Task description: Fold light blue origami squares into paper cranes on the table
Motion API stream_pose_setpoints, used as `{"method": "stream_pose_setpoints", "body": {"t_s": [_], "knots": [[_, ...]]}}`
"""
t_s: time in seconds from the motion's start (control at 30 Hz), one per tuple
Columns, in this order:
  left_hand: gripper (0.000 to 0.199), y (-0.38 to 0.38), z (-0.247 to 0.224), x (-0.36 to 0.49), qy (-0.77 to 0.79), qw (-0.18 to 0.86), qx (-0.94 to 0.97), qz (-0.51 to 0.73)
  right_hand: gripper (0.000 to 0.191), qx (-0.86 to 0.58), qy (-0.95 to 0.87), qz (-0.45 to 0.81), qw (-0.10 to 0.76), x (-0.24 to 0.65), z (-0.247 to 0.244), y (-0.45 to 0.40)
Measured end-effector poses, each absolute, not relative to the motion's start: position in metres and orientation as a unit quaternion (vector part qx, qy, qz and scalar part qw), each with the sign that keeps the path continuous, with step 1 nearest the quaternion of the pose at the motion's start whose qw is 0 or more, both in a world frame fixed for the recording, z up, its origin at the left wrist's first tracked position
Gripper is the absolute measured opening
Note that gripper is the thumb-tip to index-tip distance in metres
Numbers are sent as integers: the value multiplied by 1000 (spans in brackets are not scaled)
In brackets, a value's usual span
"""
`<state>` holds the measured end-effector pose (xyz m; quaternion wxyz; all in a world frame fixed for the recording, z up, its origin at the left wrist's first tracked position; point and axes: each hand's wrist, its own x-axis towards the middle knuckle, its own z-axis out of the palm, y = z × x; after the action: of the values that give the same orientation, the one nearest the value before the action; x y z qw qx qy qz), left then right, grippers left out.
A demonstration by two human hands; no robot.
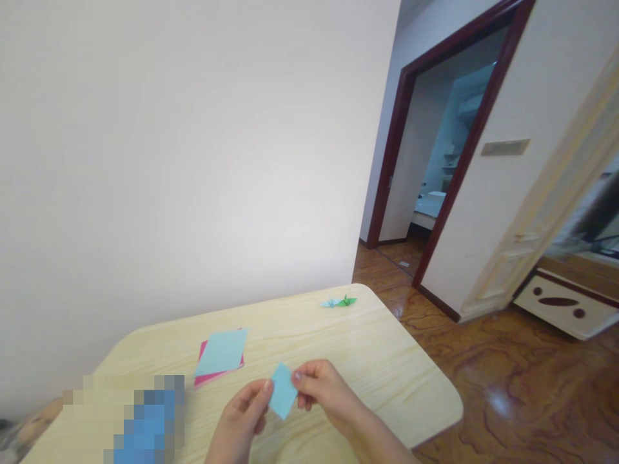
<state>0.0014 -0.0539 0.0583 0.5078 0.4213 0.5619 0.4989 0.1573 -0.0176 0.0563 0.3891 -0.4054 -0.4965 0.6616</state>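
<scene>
Now: 2 hands raise a small light-blue paper square (283, 391) over the pale wood-grain table (382, 361) on my feed.
Left hand (239, 420): fingertips pinching the square's left corner.
Right hand (324, 390): grasping the opposite corner.
Nearby: a light-blue sheet (221, 352) on a pink sheet (204, 367); farther off, a pale-blue paper crane (331, 303) beside a green paper crane (347, 301).
Technique: I'd keep both pinches light and level.
</scene>
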Motion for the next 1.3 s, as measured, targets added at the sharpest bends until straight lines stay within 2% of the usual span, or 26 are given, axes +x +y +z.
{"method": "stream_pose_setpoints", "body": {"t_s": [0.17, 0.3, 0.47, 0.63, 0.73, 0.87, 1.07, 1.17, 1.3], "knots": [[36, -56, 66, 1, 553, 420, 503, 515, 45, -386, -536, 606, 444, 152, 61, -17], [34, -55, 66, 2, 543, 418, 528, 501, 45, -383, -530, 591, 472, 143, 67, -18], [36, -53, 67, 0, 529, 478, 496, 496, 51, -408, -484, 649, 422, 143, 64, -17], [39, -55, 68, 0, 555, 484, 439, 516, 50, -373, -525, 682, 346, 156, 59, -20], [40, -54, 63, 2, 554, 495, 425, 517, 53, -370, -504, 696, 353, 160, 55, -22], [51, -49, 46, 4, 539, 534, 368, 538, 57, -377, -471, 715, 354, 163, 44, -20], [46, -47, 22, 5, 506, 610, 304, 529, 56, -355, -406, 764, 354, 168, 31, -20], [44, -49, 22, 4, 503, 597, 331, 530, 53, -347, -442, 745, 359, 172, 29, -20], [38, -51, 29, 3, 512, 539, 374, 554, 56, -355, -531, 701, 319, 173, 27, -16]]}}
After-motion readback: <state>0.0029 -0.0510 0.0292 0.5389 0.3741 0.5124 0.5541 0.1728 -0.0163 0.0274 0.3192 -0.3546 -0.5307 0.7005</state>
